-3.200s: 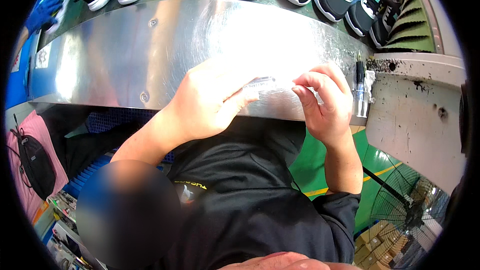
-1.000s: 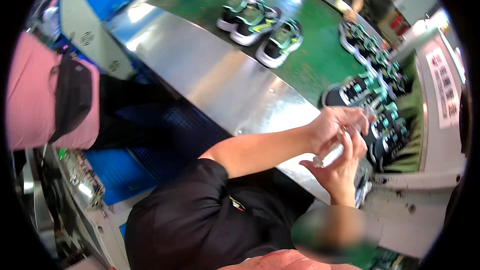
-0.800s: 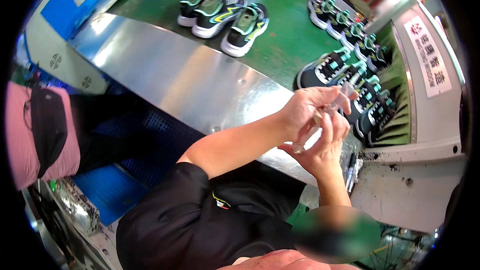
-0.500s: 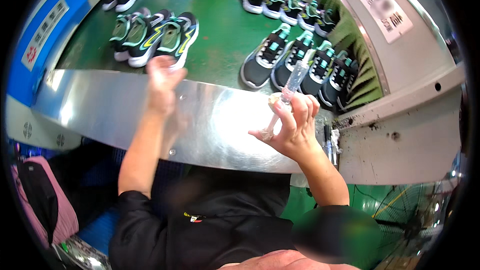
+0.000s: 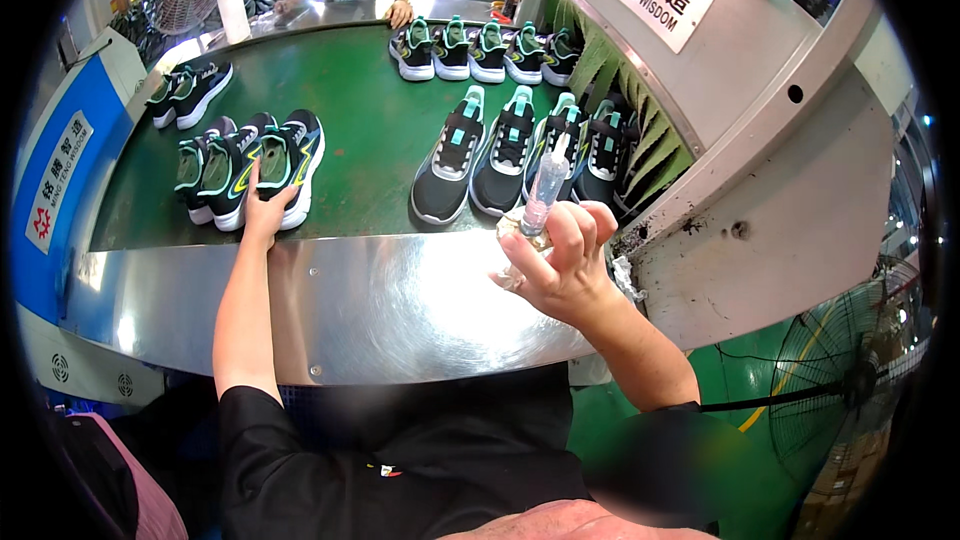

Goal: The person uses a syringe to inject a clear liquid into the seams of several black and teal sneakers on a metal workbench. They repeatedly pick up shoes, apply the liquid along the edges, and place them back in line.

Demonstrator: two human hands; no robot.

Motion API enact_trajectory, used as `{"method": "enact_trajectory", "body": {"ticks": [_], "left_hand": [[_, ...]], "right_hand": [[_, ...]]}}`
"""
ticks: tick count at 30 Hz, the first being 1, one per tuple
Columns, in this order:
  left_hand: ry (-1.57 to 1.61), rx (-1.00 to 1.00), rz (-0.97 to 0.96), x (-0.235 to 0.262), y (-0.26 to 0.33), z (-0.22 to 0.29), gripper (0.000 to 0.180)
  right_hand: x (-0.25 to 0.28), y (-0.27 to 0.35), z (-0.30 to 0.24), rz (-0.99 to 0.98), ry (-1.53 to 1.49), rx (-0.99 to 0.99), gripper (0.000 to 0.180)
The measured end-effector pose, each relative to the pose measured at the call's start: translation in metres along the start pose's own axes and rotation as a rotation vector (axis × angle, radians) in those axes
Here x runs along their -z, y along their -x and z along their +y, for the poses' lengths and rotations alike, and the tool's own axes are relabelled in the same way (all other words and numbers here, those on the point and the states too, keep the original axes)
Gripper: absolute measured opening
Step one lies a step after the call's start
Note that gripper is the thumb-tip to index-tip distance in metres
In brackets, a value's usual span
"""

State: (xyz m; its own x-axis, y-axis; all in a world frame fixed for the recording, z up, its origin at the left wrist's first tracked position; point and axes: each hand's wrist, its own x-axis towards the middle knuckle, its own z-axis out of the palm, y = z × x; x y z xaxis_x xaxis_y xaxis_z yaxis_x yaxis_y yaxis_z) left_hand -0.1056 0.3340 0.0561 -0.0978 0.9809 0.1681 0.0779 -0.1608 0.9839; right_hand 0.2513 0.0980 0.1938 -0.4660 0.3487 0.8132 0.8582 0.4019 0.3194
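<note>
My left hand (image 5: 266,214) is closed on the near end of a dark sneaker (image 5: 309,160) with a white sole and yellow lines. That sneaker stands rightmost in a small group on the green belt. My right hand (image 5: 572,275) is raised over the metal edge, fingers wrapped round a clear plastic syringe (image 5: 546,190) whose tip points up and away. A crumpled pale wad (image 5: 510,230) is pinched in the same hand, partly hidden by the fingers. Behind the syringe stands a row of black sneakers (image 5: 446,165) with mint heel tabs, toes toward me.
The green belt (image 5: 350,130) runs behind a shiny metal ledge (image 5: 390,300). More sneakers (image 5: 453,50) line the far right, beside a machine opening with green strip curtains (image 5: 660,110). Another pair (image 5: 200,90) stands far left. Across the belt, a person's hand (image 5: 399,12) rests at the edge.
My left hand has reached forward and taken hold of the sneaker. The view has tilted up, bringing the far side in. My right hand still holds the syringe.
</note>
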Motion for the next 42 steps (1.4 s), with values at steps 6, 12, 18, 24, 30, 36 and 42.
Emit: {"method": "enact_trajectory", "body": {"ticks": [6,12,18,24,30,36,42], "left_hand": [[0.115,0.105,-0.072,0.019,0.011,0.025,0.063],[0.03,0.239,-0.093,0.036,0.061,0.051,0.056],[0.03,0.01,-0.296,0.039,0.142,0.085,0.08],[-0.573,-0.252,-0.261,0.012,0.237,0.08,0.078],[0.202,0.241,-0.337,0.009,0.217,0.075,0.076],[0.023,0.301,-0.253,0.023,0.082,0.004,0.048],[-0.053,0.659,-0.358,-0.017,0.035,0.011,0.044]], "right_hand": [[0.011,0.006,0.005,0.018,0.032,-0.005,0.042],[0.016,0.011,0.006,0.027,0.034,-0.037,0.043],[0.021,0.027,0.011,0.028,-0.028,-0.07,0.047],[0.036,0.079,-0.005,-0.335,-0.536,-0.297,0.098],[0.073,0.174,-0.036,-0.609,-1.287,-1.11,0.128],[0.104,0.176,-0.031,-0.836,-1.13,-1.065,0.111],[0.108,0.178,-0.013,-0.906,-0.938,-0.929,0.103]]}}
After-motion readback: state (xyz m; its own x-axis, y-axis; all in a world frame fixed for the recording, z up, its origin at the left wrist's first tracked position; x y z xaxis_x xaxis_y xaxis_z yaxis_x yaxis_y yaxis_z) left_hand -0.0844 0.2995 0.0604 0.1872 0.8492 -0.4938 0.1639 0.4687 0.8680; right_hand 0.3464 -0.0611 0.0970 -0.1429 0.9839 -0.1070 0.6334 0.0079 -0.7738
